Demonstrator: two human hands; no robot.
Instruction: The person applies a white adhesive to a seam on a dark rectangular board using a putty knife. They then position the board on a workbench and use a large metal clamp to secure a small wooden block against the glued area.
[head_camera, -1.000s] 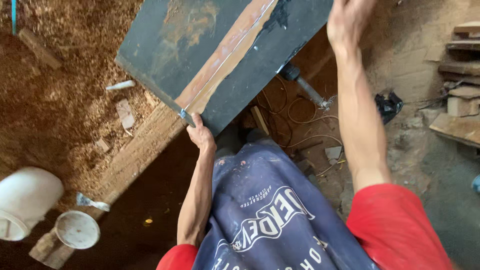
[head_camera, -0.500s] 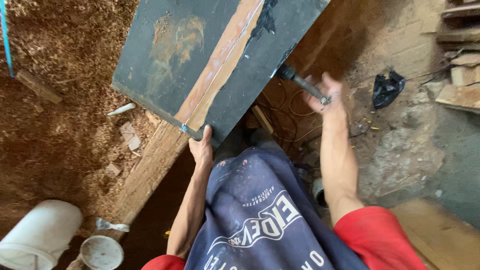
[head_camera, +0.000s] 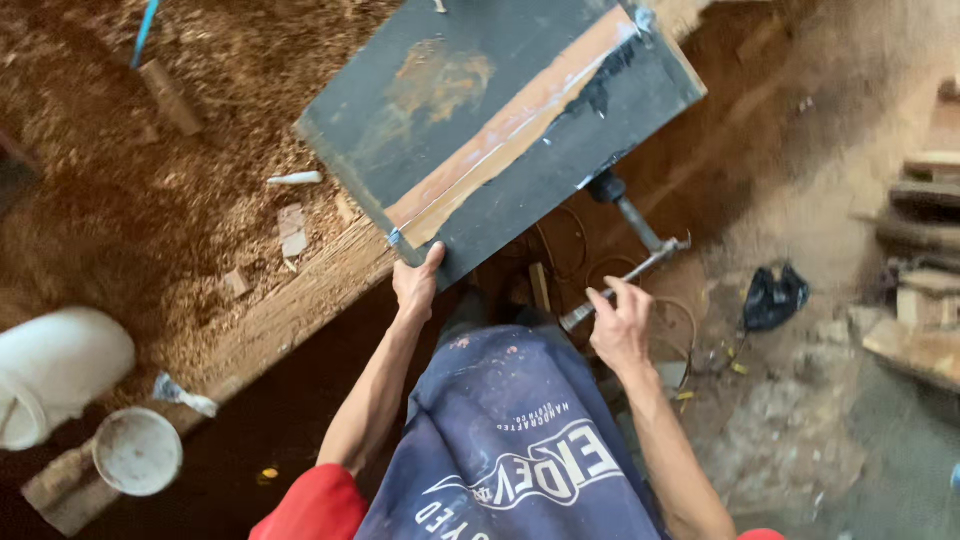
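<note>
Your left hand (head_camera: 416, 285) clamps the near corner of the dark metal table (head_camera: 500, 120), thumb on top beside the rusty orange strip (head_camera: 510, 130) that runs diagonally from that corner up-right. Your right hand (head_camera: 620, 330) sits below and right of the table, fingers curled around the crank handle bar (head_camera: 625, 275). That bar crosses the end of the threaded screw (head_camera: 640, 225), whose long axis slopes down-right from under the table's right edge. So the handle lies just up-right of the right hand, and that's the nearer hand by far. Hands apart, each gripping its own thing. Vs 0.5 s ago: right hand was blurred, up at the screw's tip, and now it's lower, on the bar. Left hand hasn't shifted off its corner. White bucket (head_camera: 55, 375) stays far left on the sawdust.
</note>
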